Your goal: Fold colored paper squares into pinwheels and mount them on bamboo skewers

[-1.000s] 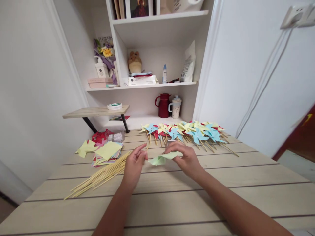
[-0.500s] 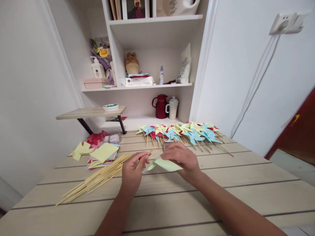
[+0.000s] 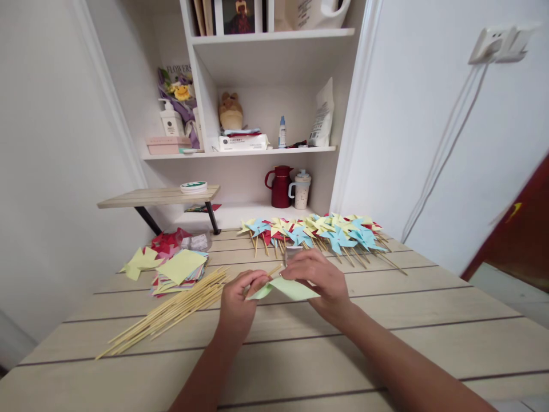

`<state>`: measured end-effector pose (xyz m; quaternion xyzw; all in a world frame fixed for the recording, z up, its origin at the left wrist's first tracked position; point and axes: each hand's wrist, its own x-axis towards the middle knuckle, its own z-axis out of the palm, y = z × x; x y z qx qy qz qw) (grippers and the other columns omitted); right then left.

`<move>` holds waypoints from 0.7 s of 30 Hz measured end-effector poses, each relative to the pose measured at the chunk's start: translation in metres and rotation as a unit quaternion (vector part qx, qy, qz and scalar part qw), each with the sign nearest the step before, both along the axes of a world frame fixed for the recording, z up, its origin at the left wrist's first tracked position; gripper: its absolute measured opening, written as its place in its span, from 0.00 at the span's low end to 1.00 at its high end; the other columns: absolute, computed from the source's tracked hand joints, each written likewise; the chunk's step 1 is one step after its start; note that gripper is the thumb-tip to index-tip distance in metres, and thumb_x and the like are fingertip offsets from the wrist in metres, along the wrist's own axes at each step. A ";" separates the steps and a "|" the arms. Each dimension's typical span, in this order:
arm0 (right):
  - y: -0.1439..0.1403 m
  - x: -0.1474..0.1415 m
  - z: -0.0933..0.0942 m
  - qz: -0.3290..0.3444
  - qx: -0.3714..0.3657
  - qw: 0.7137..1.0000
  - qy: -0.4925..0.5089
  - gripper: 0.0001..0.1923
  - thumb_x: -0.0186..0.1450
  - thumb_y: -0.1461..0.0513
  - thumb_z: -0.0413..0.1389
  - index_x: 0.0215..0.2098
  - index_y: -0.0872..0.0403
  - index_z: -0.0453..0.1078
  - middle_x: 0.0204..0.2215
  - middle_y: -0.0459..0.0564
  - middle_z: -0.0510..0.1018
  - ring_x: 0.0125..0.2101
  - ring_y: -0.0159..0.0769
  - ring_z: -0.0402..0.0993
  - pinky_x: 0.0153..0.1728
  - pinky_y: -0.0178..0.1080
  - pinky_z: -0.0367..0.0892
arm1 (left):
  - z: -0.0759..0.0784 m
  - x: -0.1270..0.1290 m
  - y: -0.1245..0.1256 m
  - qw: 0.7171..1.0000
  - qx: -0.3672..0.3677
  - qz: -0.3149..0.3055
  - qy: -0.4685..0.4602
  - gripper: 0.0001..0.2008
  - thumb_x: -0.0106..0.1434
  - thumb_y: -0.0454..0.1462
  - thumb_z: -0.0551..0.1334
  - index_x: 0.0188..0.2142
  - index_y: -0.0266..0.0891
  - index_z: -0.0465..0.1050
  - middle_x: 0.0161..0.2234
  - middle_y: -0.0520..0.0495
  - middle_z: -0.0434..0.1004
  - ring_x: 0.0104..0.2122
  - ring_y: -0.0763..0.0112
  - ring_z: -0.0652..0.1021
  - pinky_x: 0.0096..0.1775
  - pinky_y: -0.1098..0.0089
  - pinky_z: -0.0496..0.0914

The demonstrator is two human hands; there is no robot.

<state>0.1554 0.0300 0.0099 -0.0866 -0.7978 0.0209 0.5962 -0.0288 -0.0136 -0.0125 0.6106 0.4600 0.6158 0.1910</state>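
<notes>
Two hands at work above the wooden table [image 3: 386, 343], near its middle. Left hand [image 3: 238, 300]: fingers pinched shut on a thin bamboo skewer [image 3: 274, 269], tip angled up toward the right hand. Right hand [image 3: 321, 280]: fingertips clamped on a pale green folded paper [image 3: 288, 288], held just off the table. Paper likely light, limp, easily creased; best gripped at folded centre. Skewer likely stiff, light, snappable.

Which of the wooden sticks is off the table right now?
The single stick pinched in the left hand, touching the green paper the right hand holds. The other loose sticks lie piled on the table.
</notes>
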 end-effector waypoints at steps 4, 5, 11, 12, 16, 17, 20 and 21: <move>-0.001 0.000 0.000 -0.006 -0.007 1.000 -0.001 0.11 0.65 0.68 0.57 0.41 0.47 0.76 0.31 0.48 0.83 0.36 0.40 0.77 0.39 0.45 0.71 | 0.001 0.002 -0.001 1.000 -0.005 -0.002 -0.010 0.09 0.61 0.41 0.62 0.30 0.40 0.80 0.28 0.47 0.80 0.29 0.67 0.77 0.33 0.70 0.71; -0.001 0.000 0.000 -0.009 -0.007 1.000 -0.001 0.11 0.65 0.68 0.57 0.41 0.47 0.76 0.31 0.48 0.83 0.36 0.40 0.77 0.39 0.45 0.71 | 0.001 0.002 -0.002 1.000 -0.007 -0.002 -0.012 0.09 0.61 0.41 0.62 0.31 0.40 0.80 0.28 0.47 0.80 0.29 0.67 0.77 0.33 0.70 0.70; -0.002 0.000 0.001 -0.011 0.001 1.000 0.005 0.13 0.64 0.70 0.57 0.42 0.48 0.76 0.31 0.48 0.83 0.36 0.40 0.77 0.39 0.46 0.71 | 0.001 0.003 -0.002 1.000 0.007 0.000 -0.010 0.08 0.60 0.39 0.63 0.31 0.40 0.80 0.28 0.48 0.80 0.29 0.67 0.77 0.34 0.69 0.71; -0.002 0.001 0.001 -0.010 0.002 1.000 0.005 0.13 0.64 0.70 0.57 0.42 0.48 0.76 0.31 0.48 0.83 0.36 0.40 0.77 0.39 0.46 0.71 | 0.001 0.004 -0.002 1.000 0.014 0.004 -0.009 0.07 0.60 0.39 0.63 0.31 0.40 0.80 0.28 0.48 0.80 0.30 0.67 0.77 0.34 0.69 0.71; -0.001 0.001 0.000 -0.015 0.000 1.000 0.001 0.12 0.65 0.69 0.56 0.41 0.48 0.76 0.31 0.48 0.83 0.36 0.40 0.77 0.40 0.47 0.71 | -0.001 0.004 -0.001 0.998 0.052 0.034 0.013 0.05 0.60 0.38 0.64 0.32 0.42 0.80 0.30 0.47 0.80 0.32 0.66 0.78 0.37 0.68 0.71; -0.001 0.001 -0.001 -0.015 -0.001 1.000 0.001 0.12 0.65 0.69 0.56 0.41 0.47 0.76 0.31 0.48 0.83 0.36 0.41 0.77 0.40 0.47 0.71 | -0.002 0.004 -0.001 0.997 0.063 0.044 0.018 0.05 0.60 0.38 0.64 0.32 0.42 0.80 0.30 0.47 0.80 0.32 0.65 0.78 0.38 0.67 0.71; -0.001 0.001 -0.001 -0.011 0.002 1.000 0.005 0.12 0.65 0.69 0.56 0.41 0.47 0.76 0.31 0.47 0.83 0.35 0.40 0.77 0.39 0.46 0.71 | -0.002 0.004 -0.001 0.992 0.095 0.075 0.029 0.05 0.60 0.38 0.65 0.32 0.43 0.80 0.29 0.48 0.80 0.32 0.65 0.77 0.38 0.66 0.71; -0.001 0.001 -0.001 -0.009 0.003 1.000 0.006 0.12 0.65 0.69 0.56 0.41 0.47 0.76 0.31 0.47 0.83 0.35 0.40 0.77 0.39 0.46 0.71 | -0.002 0.004 -0.001 0.991 0.105 0.082 0.033 0.04 0.60 0.38 0.65 0.32 0.43 0.80 0.29 0.48 0.80 0.32 0.65 0.77 0.38 0.66 0.70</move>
